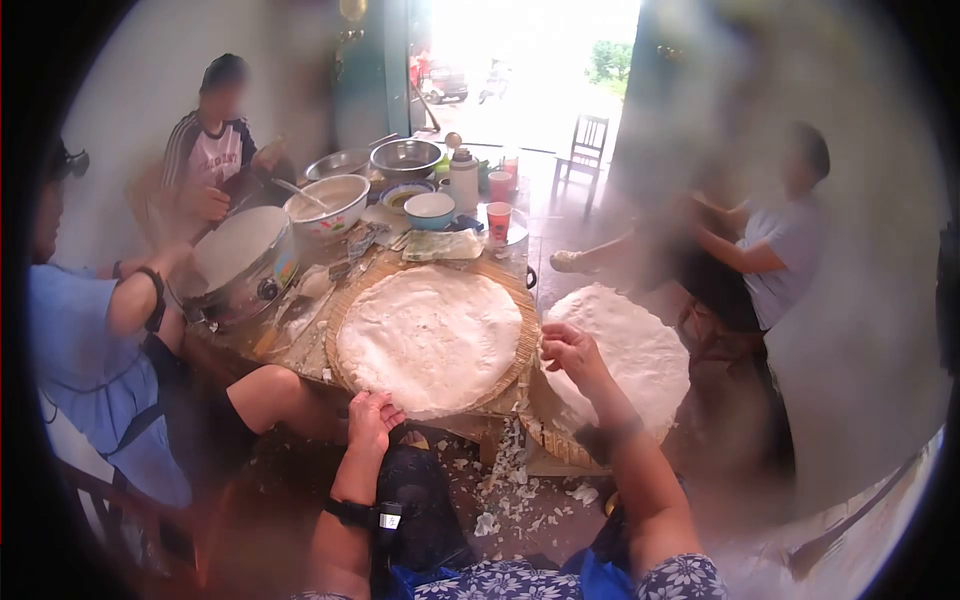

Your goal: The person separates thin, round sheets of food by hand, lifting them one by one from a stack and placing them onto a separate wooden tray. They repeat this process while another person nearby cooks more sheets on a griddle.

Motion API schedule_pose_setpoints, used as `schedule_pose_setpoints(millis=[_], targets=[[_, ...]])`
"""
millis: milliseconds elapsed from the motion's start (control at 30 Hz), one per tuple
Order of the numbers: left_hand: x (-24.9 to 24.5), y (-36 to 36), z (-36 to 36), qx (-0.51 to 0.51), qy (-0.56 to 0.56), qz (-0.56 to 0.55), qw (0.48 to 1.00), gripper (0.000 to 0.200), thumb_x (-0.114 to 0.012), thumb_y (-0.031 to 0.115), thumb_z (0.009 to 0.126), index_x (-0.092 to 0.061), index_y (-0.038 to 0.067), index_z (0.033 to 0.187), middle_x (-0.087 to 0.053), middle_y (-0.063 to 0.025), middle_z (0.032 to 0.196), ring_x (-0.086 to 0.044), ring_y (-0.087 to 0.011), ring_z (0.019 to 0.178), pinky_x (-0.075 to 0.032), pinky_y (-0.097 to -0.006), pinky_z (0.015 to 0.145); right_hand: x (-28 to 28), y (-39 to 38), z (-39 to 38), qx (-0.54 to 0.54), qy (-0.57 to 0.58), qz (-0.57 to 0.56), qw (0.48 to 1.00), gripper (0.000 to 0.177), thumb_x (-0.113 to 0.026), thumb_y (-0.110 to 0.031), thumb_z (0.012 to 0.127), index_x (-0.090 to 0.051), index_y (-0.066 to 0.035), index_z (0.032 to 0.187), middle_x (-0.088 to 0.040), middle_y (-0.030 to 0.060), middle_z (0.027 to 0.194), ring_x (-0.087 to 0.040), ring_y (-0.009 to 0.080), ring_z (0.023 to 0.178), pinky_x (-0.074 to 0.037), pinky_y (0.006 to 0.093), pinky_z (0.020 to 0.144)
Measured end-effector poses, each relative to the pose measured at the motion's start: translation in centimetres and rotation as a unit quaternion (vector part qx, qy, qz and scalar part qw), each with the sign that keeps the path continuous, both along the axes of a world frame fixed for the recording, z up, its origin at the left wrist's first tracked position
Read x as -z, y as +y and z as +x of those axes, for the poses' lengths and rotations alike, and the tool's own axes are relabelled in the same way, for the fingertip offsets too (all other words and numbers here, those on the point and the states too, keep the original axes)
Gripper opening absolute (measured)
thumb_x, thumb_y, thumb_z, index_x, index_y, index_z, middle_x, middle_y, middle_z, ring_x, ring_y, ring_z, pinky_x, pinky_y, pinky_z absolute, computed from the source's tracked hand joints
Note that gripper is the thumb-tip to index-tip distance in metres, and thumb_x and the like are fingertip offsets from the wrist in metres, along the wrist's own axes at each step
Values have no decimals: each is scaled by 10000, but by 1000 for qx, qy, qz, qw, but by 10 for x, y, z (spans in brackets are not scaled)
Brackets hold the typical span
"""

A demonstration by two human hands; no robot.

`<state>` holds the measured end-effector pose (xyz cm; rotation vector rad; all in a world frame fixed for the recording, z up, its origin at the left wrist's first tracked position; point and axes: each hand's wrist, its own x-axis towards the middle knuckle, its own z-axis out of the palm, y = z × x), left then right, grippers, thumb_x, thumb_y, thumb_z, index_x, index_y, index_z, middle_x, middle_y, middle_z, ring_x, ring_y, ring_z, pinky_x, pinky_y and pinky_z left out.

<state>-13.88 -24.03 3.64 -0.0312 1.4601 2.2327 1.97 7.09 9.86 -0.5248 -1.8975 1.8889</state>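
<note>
A large round white sheet, like dough (430, 335), lies on a round woven tray (338, 345) on the table. My left hand (374, 418) is at the tray's near edge, its fingers curled together at the white sheet's rim; what they hold, if anything, is too small to tell. A second round white sheet (635, 350) lies on another woven tray (560, 445) to the right. Over its left edge is my right hand (568, 350), with thumb and fingertips drawn together; anything between them cannot be made out.
Bowls (407, 157), a large pot (240, 262), a thermos (464, 180) and red cups (499, 222) stand on the table's far and left parts. Two people sit at the left (90, 330) (215, 150), another person (775, 245) at the right. White scraps (520, 500) litter the floor.
</note>
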Motion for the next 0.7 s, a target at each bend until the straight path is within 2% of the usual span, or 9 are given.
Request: schedule_pose_setpoints(millis=[67,133,167,233,367,467,533,633,700], targets=[[39,-8,-26,35,54,-31,997,142,-577,68,770,-505,89,891,-558,-49,769,-572,-183,596,-513,-337,517,-11,-13,44,-35,-12,-31,999,259,-571,-111,813,-587,-31,1059,-594,-12,820,-553,67,681,-471,222,588],[24,-2,-18,21,36,-44,998,137,-573,74,774,-511,101,893,-559,-46,771,-569,-186,617,-501,-338,535,-5,-22,77,-55,-9,-37,998,216,-587,-128,824,-605,-37,1019,-592,-25,785,-538,56,654,-460,214,570],[9,-1,-9,-15,-26,-25,999,134,-569,77,777,-514,109,895,-559,-44,773,-570,-187,632,-497,-339,548,-4,-30,94,-58,-15,-31,998,203,-590,-134,828,-610,-37,1005,-593,-25,779,-534,53,652,-456,213,563],[10,2,-13,-19,-43,-51,998,130,-566,93,784,-522,125,902,-553,-29,765,-570,-186,671,-491,-336,581,13,-37,119,-46,-56,18,997,205,-601,-147,824,-613,-32,993,-594,-19,764,-533,55,643,-454,215,556],[35,-2,-40,-3,-45,-56,997,143,-579,122,789,-532,131,924,-541,-16,811,-545,-177,707,-478,-312,601,50,-29,152,-24,-72,38,996,203,-607,-143,795,-626,-21,956,-607,10,748,-555,80,619,-466,233,531],[33,-1,-47,27,-18,-68,997,159,-594,139,787,-537,122,934,-542,-14,844,-535,-174,735,-474,-310,620,74,-12,166,43,-107,30,993,199,-604,-134,775,-633,-16,932,-614,32,728,-567,104,575,-470,250,491],[35,-5,-52,36,2,-80,996,176,-605,149,784,-541,109,944,-545,-20,877,-532,-166,774,-473,-299,638,87,0,171,79,-100,-18,992,202,-600,-128,765,-634,-22,934,-620,55,723,-581,129,545,-480,275,458],[41,-12,-60,32,14,-48,998,213,-617,158,784,-540,103,975,-546,-27,917,-533,-162,795,-474,-283,651,91,12,179,115,-63,-157,979,135,-577,-120,787,-607,-50,899,-600,46,702,-578,127,532,-481,278,425],[53,-21,-75,66,12,-27,997,239,-625,162,783,-535,98,995,-544,-31,939,-533,-163,809,-475,-279,667,81,10,188,139,3,-150,979,136,-580,-134,785,-600,-46,888,-583,22,703,-581,118,551,-489,265,456]])
